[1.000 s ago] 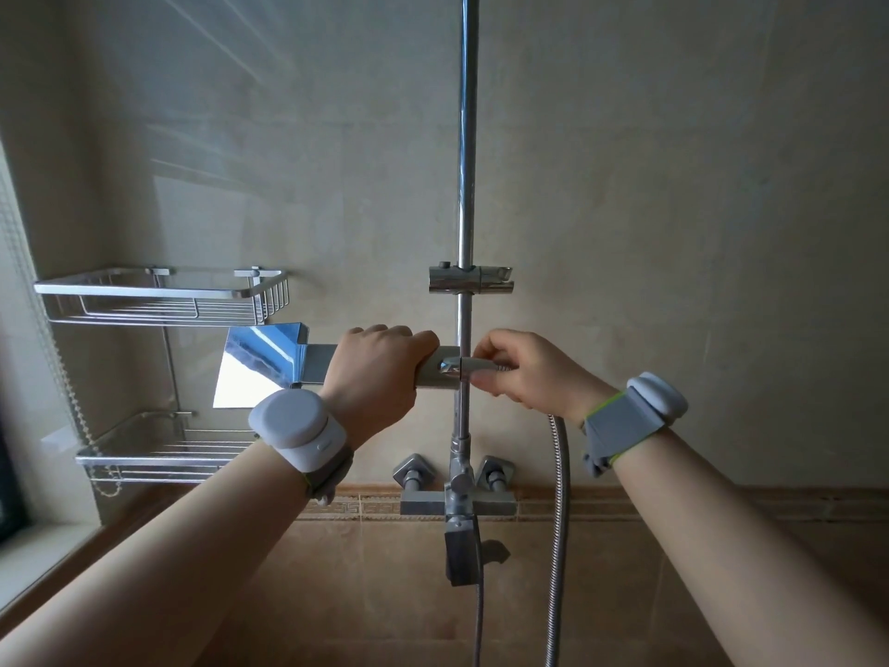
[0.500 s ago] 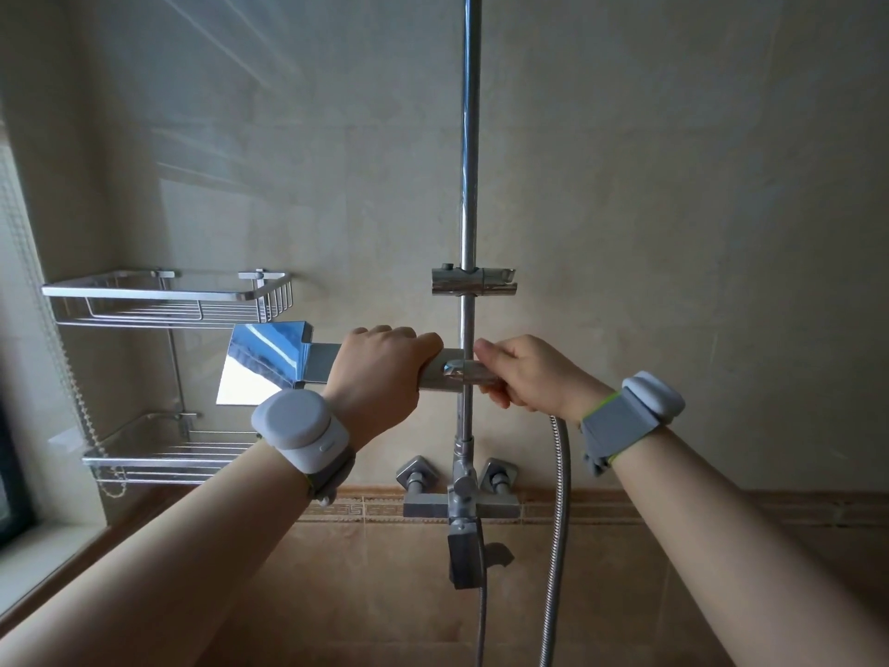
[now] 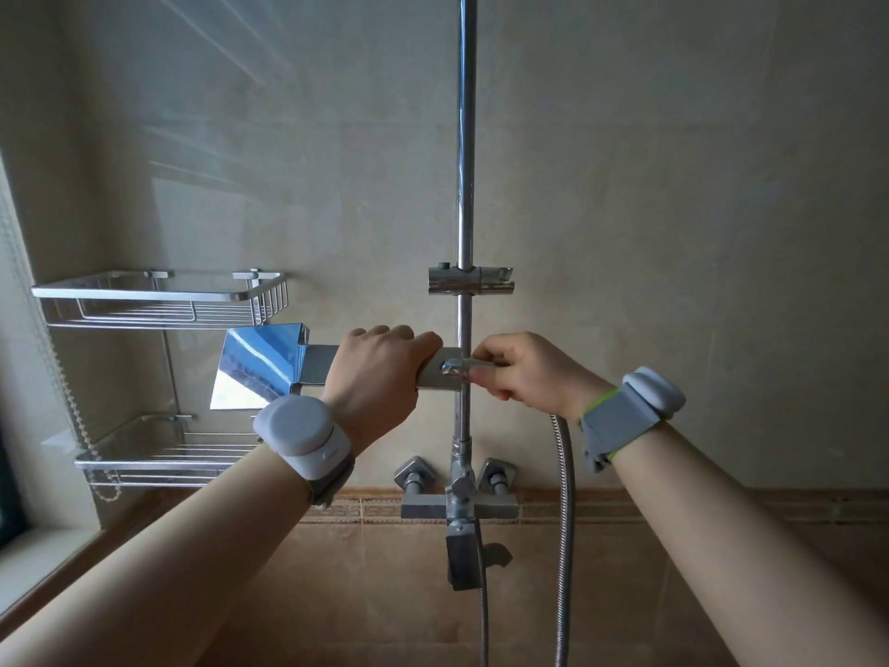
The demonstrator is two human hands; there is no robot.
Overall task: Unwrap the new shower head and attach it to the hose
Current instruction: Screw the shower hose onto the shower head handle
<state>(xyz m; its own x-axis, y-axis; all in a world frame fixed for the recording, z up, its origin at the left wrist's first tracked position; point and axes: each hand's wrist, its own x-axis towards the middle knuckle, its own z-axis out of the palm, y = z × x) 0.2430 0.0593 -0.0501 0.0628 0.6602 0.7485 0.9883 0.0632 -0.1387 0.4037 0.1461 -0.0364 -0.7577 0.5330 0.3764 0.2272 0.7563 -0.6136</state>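
A: Which step is in hand?

B: Attachment. The shower head (image 3: pixel 269 365) is held level before the rail (image 3: pixel 464 185), its handle gripped by the left hand (image 3: pixel 373 377); the hose (image 3: pixel 563 522) nut is pinched by the right hand (image 3: pixel 524 373).

A: And next?

B: Turning of the nut is judged needed, with the threads kept square.

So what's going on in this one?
A person is fitting a shower head to a hose. The left hand grips its handle and holds it level in front of the riser rail. The right hand pinches the hose's metal connector at the handle's end.
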